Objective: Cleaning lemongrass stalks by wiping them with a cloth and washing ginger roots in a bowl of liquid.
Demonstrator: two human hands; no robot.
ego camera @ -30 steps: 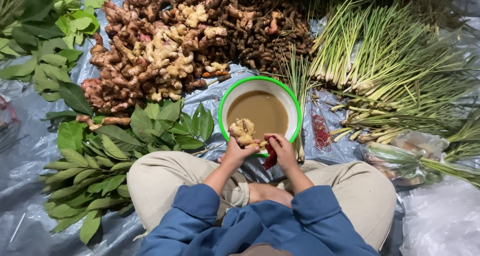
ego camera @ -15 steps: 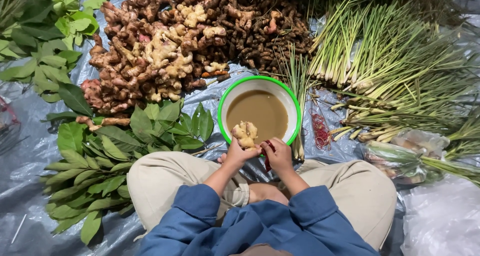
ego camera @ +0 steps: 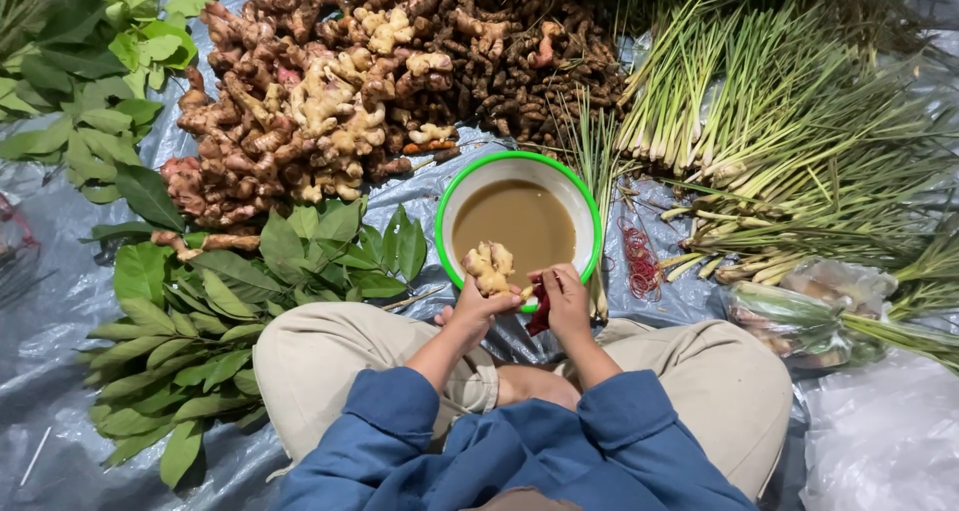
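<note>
- Piece of ginger: pale, knobbly root, held just above the near rim of the green-rimmed bowl, over the murky brown water in it.
- Handling, as a judgement: light and stiff, lobes likely to snap if levered; surface probably wet and a bit slick. Best taken around the thick middle body, not by a side knob.
- Left hand: fingers curled narrowly around the lower part of the ginger, thumb side up; grip closed on it, root standing proud above the fist.
- Right hand: fingers bent close around a small dark red tool; probably a peeler or short knife, though it is too small to tell. Its tip sits just beside the ginger's base.
- Hands nearly touching each other, both over the bowl's near edge, above the person's crossed legs.
- Surroundings on the grey plastic sheet: heap of ginger roots beyond the bowl, darker turmeric-like roots beside it, green leaves to the left, lemongrass stalks to the right, red rubber bands near the bowl.
</note>
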